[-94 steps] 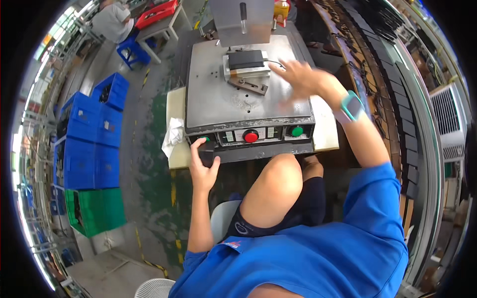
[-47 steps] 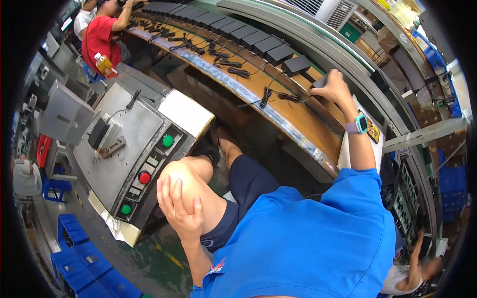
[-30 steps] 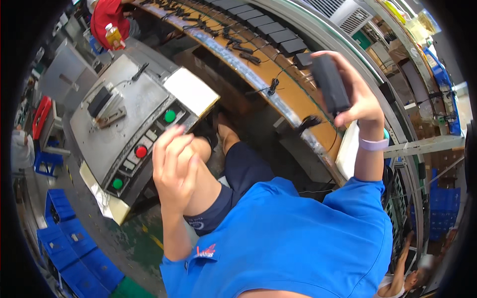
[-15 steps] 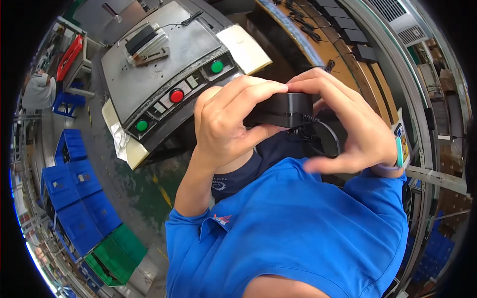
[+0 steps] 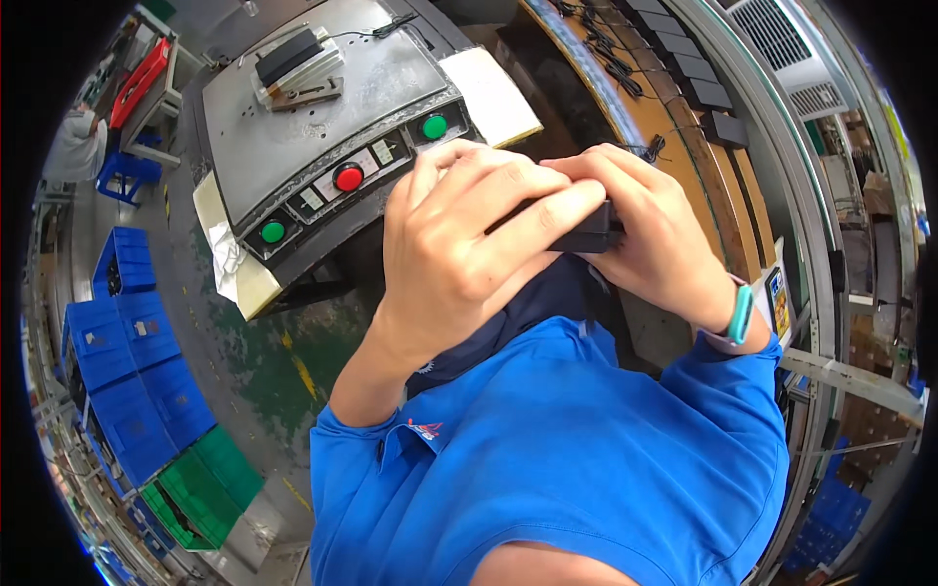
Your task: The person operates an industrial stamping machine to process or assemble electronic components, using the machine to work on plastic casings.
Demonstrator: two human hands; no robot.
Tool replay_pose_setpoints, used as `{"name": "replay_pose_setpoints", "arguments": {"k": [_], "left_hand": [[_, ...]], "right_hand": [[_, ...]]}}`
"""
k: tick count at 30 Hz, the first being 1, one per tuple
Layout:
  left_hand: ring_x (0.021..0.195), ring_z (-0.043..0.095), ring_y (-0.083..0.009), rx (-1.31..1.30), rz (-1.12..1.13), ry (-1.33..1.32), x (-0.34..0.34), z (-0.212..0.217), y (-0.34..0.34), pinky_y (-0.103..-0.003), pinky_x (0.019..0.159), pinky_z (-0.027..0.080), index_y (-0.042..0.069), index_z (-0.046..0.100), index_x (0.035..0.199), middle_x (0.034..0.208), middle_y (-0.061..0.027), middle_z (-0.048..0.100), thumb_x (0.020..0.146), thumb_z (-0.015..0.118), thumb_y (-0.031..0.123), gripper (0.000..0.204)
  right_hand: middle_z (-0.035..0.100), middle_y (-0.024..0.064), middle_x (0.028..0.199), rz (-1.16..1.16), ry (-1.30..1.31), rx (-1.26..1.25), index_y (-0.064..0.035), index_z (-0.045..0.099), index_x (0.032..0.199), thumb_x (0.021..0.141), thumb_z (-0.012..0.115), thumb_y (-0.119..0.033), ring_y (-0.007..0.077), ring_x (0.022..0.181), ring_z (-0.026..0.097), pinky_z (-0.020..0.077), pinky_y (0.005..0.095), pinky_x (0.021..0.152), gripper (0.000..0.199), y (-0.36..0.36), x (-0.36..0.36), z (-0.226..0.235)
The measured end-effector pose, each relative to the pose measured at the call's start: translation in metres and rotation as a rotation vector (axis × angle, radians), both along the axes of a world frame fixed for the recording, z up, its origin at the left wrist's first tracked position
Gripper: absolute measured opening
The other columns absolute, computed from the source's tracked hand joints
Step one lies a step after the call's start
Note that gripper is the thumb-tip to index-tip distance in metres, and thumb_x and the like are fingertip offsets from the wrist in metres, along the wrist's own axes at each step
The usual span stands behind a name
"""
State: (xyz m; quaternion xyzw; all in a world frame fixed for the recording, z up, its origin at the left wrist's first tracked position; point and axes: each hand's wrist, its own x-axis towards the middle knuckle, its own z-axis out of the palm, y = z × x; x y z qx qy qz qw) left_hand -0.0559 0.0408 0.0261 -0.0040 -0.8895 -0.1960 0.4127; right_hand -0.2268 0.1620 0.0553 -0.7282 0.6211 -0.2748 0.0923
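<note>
Gripping a black box (image 5: 584, 238) between them, the left hand (image 5: 464, 239) and right hand (image 5: 669, 230) curled around it (most of it was hidden). Ahead of the left hand stood a metal-topped machine (image 5: 383, 66); beyond the right, dark cases (image 5: 703, 95) lined a wooden table (image 5: 696, 183).

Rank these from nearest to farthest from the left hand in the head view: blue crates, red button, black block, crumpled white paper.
1. Black block: in both hands, touching the left hand.
2. Red button: front of the machine.
3. Crumpled white paper: farther left.
4. Blue crates: far left.
</note>
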Motion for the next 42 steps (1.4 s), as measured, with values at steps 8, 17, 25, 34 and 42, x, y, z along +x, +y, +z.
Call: {"name": "replay_pose_setpoints", "arguments": {"k": [8, 17, 25, 34, 42], "left_hand": [[0.092, 0.066, -0.0255, 1.072, -0.221, 0.358, 0.008, -0.013, 0.003, -0.035, 0.080, 0.053, -0.002, 0.067, 0.106, 0.096, -0.0142, 0.067, 0.059, 0.089, 0.014, 0.054], [0.089, 0.066, -0.0211, 0.509, -0.078, 0.045, 0.012, -0.025, -0.026, -0.031, 0.080, 0.052, -0.003, 0.067, 0.105, 0.099, -0.0128, 0.069, 0.062, 0.088, 0.016, 0.051], [0.106, 0.060, -0.0189, 0.914, 0.416, 0.279, 0.037, -0.093, -0.193, -0.032, 0.092, 0.047, 0.003, 0.056, 0.123, 0.116, -0.0071, 0.065, 0.073, 0.083, 0.020, 0.058], [0.113, 0.058, -0.0234, 0.771, 0.388, 0.101, 0.061, -0.099, -0.325, -0.038, 0.101, 0.041, 0.007, 0.043, 0.136, 0.118, -0.0082, 0.064, 0.071, 0.083, 0.014, 0.077], [0.118, 0.051, -0.0240, 1.704, -0.561, 1.015, 0.119, -0.104, -0.164, -0.040, 0.102, 0.043, 0.013, 0.038, 0.145, 0.133, -0.0091, 0.051, 0.093, 0.063, 0.029, 0.060]], "right_hand": [[0.061, 0.0105, 0.090, 0.169, -0.553, -0.022, 0.0027, 0.064, 0.100, 0.063, 0.082, -0.007, 0.0205, 0.082, 0.062, 0.0487, 0.0290, 0.071, 0.042, -0.019, -0.019, -0.025], [0.062, 0.0072, 0.090, 0.297, -0.397, 0.051, 0.0013, 0.062, 0.109, 0.067, 0.076, -0.004, 0.0162, 0.077, 0.060, 0.0471, 0.0263, 0.069, 0.045, -0.049, -0.027, -0.043], [0.061, 0.0105, 0.095, 0.174, -1.009, 0.776, 0.0010, 0.046, 0.127, 0.086, 0.071, -0.017, 0.0147, 0.066, 0.057, 0.0481, 0.0257, 0.061, 0.051, -0.072, -0.070, -0.053], [0.058, 0.0030, 0.093, -0.069, -0.722, 0.326, -0.0014, 0.045, 0.136, 0.094, 0.065, -0.025, 0.0116, 0.076, 0.054, 0.0452, 0.0232, 0.069, 0.052, -0.200, -0.106, -0.049], [0.055, 0.0133, 0.107, 0.187, -0.210, -0.130, -0.0033, 0.047, 0.135, 0.091, 0.068, -0.025, 0.0247, 0.096, 0.057, 0.0474, 0.0343, 0.080, 0.054, -0.368, -0.063, -0.117]]}}
